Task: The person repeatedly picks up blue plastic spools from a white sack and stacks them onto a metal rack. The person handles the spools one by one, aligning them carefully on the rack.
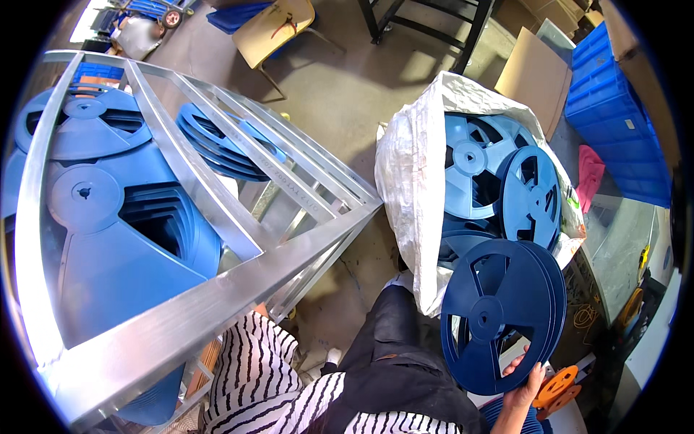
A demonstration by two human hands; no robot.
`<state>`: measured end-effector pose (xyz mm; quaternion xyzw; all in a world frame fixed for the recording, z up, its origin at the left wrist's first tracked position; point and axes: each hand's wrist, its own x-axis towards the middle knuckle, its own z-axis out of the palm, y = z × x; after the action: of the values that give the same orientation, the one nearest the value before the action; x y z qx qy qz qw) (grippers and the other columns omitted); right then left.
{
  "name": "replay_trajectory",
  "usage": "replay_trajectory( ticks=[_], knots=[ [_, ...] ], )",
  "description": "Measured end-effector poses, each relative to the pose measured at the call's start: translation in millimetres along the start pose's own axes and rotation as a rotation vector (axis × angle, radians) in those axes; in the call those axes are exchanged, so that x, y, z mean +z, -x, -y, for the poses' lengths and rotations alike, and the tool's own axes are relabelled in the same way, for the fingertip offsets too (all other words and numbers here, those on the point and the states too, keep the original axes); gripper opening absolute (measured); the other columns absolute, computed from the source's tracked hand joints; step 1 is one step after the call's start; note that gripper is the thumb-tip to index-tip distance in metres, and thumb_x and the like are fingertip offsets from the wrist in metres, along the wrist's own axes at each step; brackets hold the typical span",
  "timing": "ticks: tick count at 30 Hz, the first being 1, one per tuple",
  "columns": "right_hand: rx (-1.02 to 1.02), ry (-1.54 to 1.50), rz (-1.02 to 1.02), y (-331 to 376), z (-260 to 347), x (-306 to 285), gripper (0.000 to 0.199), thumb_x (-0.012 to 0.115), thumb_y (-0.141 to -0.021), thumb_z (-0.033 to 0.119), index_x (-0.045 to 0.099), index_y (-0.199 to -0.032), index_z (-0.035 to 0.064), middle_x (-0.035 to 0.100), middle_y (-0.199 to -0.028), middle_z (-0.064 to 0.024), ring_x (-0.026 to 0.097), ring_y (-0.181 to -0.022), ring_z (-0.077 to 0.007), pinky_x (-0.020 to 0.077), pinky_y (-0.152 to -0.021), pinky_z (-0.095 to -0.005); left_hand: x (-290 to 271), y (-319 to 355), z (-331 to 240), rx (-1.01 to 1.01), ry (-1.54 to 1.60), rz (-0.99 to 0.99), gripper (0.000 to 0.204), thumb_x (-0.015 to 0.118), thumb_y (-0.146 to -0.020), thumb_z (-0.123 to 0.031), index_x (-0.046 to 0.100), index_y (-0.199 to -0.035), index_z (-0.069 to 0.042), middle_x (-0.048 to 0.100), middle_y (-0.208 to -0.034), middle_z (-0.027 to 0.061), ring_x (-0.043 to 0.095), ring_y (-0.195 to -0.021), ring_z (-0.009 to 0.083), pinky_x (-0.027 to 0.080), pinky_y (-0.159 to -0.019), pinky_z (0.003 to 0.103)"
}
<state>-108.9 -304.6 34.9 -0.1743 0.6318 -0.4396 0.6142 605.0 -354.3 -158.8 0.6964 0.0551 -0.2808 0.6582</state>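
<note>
My right hand [526, 383] grips the lower rim of a dark blue plastic reel [486, 318], with its fingers reaching in through a cutout. This reel has two round flanges and is tilted in front of an open white woven sack [408, 195]. Inside the sack are several lighter blue reels, one of them a small reel [531, 199] leaning at the right side. My left arm, in a black-and-white striped sleeve [253, 369], goes under a metal frame rack [195, 311]. A bit of skin shows at its end, but the fingers are hidden by the rack's bar.
Big blue reels [101, 210] are stacked in the rack at my left. At the right stand a large blue crate [614, 108] and cardboard; a pink cloth [590, 173] hangs nearby. Orange reels [557, 390] lie below my right hand. A chair [275, 29] stands farther off.
</note>
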Motion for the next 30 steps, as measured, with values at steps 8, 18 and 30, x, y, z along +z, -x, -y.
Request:
replay_trajectory(
  ticks=[8,18,30],
  knots=[
    [-0.018,-0.08,-0.017,8.7,-6.4,-8.0,0.046,0.059,-0.092,0.031,0.05,-0.116,-0.0069,0.063,-0.078,-0.0158,0.064,-0.061,-0.0206,0.0545,-0.055,-0.0286,1.2,7.1,-6.1,0.014,-0.013,0.006,0.067,0.039,-0.095,-0.048,0.021,-0.147,-0.01,0.022,-0.151,0.0122,0.019,-0.14,0.0242,0.013,-0.115,0.041],
    [-0.133,-0.066,-0.068,31.1,16.3,-23.4,0.048,0.048,-0.097,0.035,0.05,-0.122,-0.0058,0.062,-0.081,-0.0111,0.06,-0.063,-0.0162,0.0521,-0.056,-0.0256,18.9,30.2,-10.0,0.112,-0.014,0.075,0.07,0.036,-0.095,-0.052,0.018,-0.149,-0.01,0.018,-0.154,0.0125,0.014,-0.143,0.0242,0.008,-0.117,0.041],
    [-0.155,-0.829,0.431,-7.2,36.2,-63.3,0.047,0.048,-0.098,0.039,0.051,-0.118,-0.0029,0.06,-0.083,-0.0078,0.053,-0.067,-0.0153,0.0435,-0.059,-0.0272,-7.9,316.8,92.4,0.339,-0.022,0.219,0.068,0.032,-0.098,-0.051,0.017,-0.15,-0.01,0.016,-0.156,0.0115,0.015,-0.144,0.0228,0.008,-0.118,0.041]
  ],
)
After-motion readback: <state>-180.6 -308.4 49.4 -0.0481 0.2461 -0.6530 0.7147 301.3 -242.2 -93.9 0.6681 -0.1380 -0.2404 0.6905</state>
